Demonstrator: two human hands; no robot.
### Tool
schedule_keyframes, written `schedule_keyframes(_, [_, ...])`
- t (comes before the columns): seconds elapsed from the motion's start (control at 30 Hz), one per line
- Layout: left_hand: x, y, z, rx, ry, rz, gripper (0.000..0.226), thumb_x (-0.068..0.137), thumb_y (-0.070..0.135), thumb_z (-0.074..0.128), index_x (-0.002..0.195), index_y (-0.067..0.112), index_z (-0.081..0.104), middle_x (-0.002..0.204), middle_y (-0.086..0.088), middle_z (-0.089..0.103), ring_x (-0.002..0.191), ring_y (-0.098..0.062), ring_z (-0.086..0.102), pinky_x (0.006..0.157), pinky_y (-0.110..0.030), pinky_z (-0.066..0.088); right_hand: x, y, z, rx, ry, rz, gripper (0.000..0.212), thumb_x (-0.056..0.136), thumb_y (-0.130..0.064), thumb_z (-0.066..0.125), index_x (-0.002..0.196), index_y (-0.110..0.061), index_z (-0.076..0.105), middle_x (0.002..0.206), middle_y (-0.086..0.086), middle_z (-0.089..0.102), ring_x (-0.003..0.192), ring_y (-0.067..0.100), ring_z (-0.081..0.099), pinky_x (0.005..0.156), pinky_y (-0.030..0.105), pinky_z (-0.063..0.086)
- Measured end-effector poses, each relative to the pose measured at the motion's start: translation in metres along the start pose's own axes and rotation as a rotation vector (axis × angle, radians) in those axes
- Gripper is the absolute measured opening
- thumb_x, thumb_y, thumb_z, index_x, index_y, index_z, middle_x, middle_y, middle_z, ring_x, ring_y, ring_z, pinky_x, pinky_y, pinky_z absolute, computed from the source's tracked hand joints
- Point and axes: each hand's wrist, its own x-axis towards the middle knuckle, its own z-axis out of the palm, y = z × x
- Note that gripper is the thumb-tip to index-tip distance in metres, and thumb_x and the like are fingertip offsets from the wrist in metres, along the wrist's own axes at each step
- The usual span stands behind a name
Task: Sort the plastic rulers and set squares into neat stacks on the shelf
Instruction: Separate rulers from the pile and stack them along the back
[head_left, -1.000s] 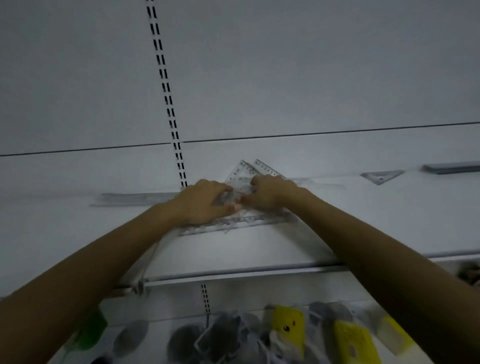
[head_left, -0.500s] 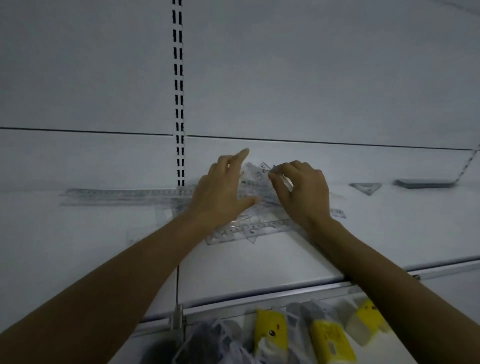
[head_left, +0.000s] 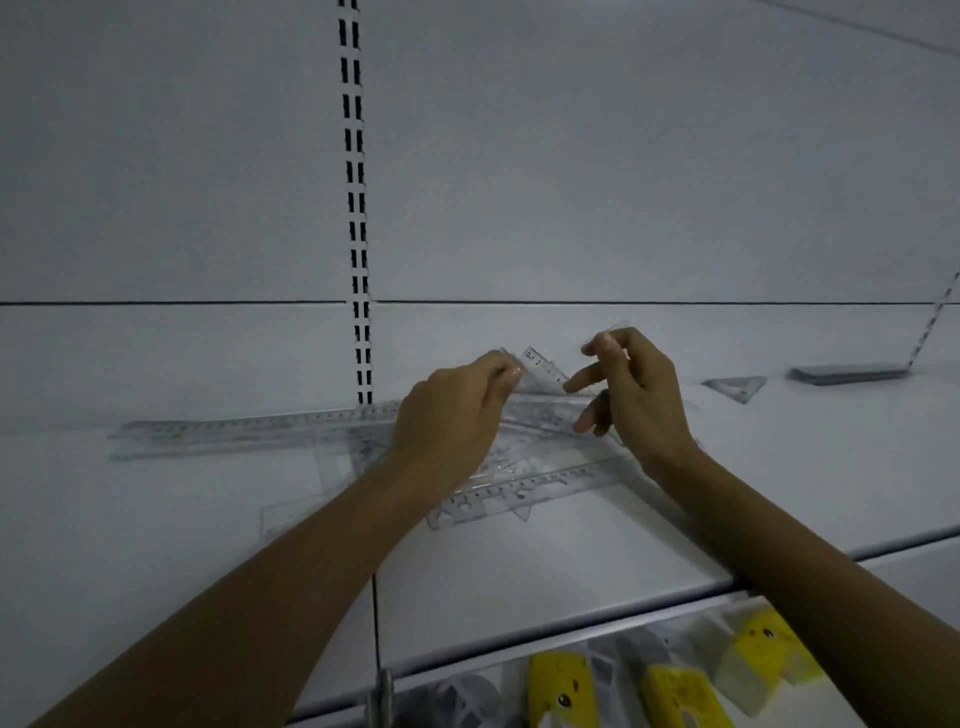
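Dim light. Grey back panel with a horizontal seam; black slotted upright runs vertically. White shelf below; yellow packs underneath.

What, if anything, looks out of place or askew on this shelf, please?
Yes: the clear rulers and set squares under the left hand and right hand, which hold one clear piece, lie criss-crossed in a loose heap, not a stack. One long ruler juts left; a lone set square sits apart on the right.
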Motion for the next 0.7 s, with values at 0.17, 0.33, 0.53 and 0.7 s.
schedule_keyframes(0.17, [-0.001, 0.007, -0.005, -0.121, 0.028, 0.08, 0.046, 0.094, 0.042, 0.032, 0.133, 0.024, 0.05, 0.116, -0.003, 0.064, 0.099, -0.016, 0.063, 0.084, -0.027, 0.05, 0.005, 0.008, -0.008, 0.09, 0.039, 0.167, 0.015, 0.094, -0.021, 0.055, 0.095, -0.007, 0.06, 0.083, 0.013, 0.068, 0.061, 0.015, 0.069, 0.055, 0.024, 0.056])
schedule_keyframes(0.33, [-0.003, 0.006, -0.005, -0.104, -0.043, 0.096, 0.032, 0.094, 0.016, 0.052, 0.126, 0.015, 0.053, 0.111, -0.004, 0.069, 0.099, -0.018, 0.067, 0.087, -0.034, 0.054, 0.01, 0.004, -0.015, 0.242, 0.084, 0.262, 0.017, 0.094, -0.014, 0.054, 0.104, 0.0, 0.058, 0.094, 0.019, 0.068, 0.081, 0.025, 0.071, 0.069, 0.028, 0.059])
schedule_keyframes(0.53, [-0.006, 0.019, 0.007, -0.323, -0.053, -0.075, 0.016, 0.087, 0.024, 0.063, 0.088, 0.032, 0.05, 0.092, 0.003, 0.074, 0.079, -0.009, 0.071, 0.066, -0.04, 0.059, 0.009, 0.002, -0.066, -0.011, -0.011, 0.203, 0.019, 0.095, -0.019, 0.054, 0.104, -0.004, 0.061, 0.076, 0.012, 0.071, 0.046, 0.02, 0.061, 0.046, 0.027, 0.053])
schedule_keyframes(0.7, [0.03, 0.073, 0.036, -0.491, -0.068, -0.117, 0.011, 0.086, 0.018, 0.065, 0.084, 0.021, 0.055, 0.08, 0.001, 0.074, 0.062, -0.01, 0.07, 0.056, -0.021, 0.052, 0.033, 0.018, -0.13, -0.061, 0.048, 0.21, 0.018, 0.094, -0.018, 0.054, 0.111, -0.013, 0.055, 0.074, 0.012, 0.067, 0.04, 0.014, 0.055, 0.043, 0.025, 0.05])
